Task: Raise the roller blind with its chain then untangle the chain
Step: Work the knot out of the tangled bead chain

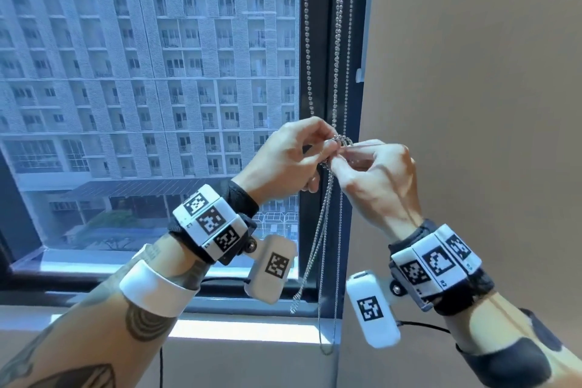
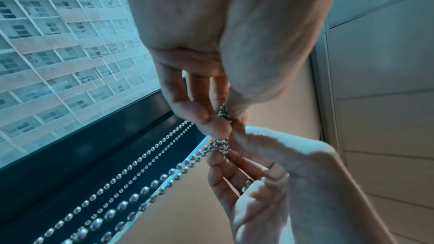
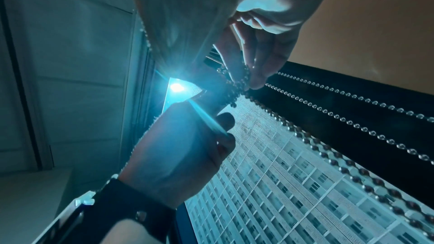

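Observation:
A silver bead chain (image 1: 341, 41) hangs in several strands along the dark window frame. At hand height it bunches into a knot (image 1: 341, 140). My left hand (image 1: 283, 157) pinches the knot from the left with thumb and fingertips. My right hand (image 1: 374, 172) pinches it from the right. The left wrist view has the tangle (image 2: 222, 145) caught between both hands' fingertips. In the right wrist view the bunched beads (image 3: 237, 83) lie under my right fingertips (image 3: 257, 81). Below the hands, loose loops (image 1: 318, 246) dangle toward the sill. The blind itself is out of view.
The dark window frame (image 1: 356, 25) stands just behind the chain, with the glass (image 1: 151, 57) to its left. A beige wall (image 1: 472, 72) fills the right side. A pale sill (image 1: 245, 329) runs below the hands.

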